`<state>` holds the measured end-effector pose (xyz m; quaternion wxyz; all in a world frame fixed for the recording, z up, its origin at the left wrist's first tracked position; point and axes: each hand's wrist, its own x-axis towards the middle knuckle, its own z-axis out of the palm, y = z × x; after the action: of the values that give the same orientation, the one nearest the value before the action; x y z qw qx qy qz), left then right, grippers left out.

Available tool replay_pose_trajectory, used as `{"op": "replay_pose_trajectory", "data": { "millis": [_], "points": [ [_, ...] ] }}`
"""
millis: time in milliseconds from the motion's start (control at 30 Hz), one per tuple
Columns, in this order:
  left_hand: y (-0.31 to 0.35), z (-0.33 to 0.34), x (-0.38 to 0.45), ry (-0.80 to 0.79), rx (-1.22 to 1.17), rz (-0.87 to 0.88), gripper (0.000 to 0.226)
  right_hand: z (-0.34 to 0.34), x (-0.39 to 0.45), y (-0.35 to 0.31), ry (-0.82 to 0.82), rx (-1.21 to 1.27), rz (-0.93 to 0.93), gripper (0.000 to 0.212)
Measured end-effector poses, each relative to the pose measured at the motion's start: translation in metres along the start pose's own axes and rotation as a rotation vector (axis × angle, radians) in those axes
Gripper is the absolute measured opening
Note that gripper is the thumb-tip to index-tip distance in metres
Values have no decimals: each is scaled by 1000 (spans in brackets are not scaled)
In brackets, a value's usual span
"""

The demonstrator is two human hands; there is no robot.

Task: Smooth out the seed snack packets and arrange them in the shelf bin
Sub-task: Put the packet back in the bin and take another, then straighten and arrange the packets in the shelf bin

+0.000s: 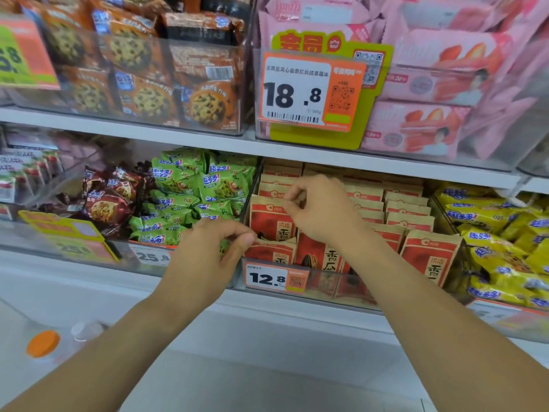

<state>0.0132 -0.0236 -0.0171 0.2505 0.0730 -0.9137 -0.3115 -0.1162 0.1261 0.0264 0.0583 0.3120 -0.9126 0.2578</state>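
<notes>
Red and kraft-paper seed snack packets (410, 221) stand in several rows inside a clear shelf bin (326, 288) on the lower shelf. My right hand (323, 212) reaches into the bin and pinches the top edge of a tall upright packet (269, 221) in the left row. My left hand (208, 257) is at the bin's front left corner. Its thumb and forefinger pinch the top left corner of the front packet (271, 254). My right wrist hides the packets in the middle of the bin.
A 12.8 price tag (267, 278) is clipped to the bin front. Green cookie packs (202, 185) fill the bin to the left, yellow packs (505, 233) the bin to the right. The upper shelf (178, 135) overhangs closely. An orange-capped bottle (43, 343) lies below left.
</notes>
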Motion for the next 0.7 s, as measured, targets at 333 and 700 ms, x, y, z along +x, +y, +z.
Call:
{"op": "replay_pose_trajectory", "data": {
  "millis": [333,700],
  "points": [
    [12,-1,-5,15,-45,31,16,-8,-44,1,510,255,-223,5],
    [31,-4,-13,316,-268,-10,23,-71,-79,16,821,925,53,13]
  ]
}}
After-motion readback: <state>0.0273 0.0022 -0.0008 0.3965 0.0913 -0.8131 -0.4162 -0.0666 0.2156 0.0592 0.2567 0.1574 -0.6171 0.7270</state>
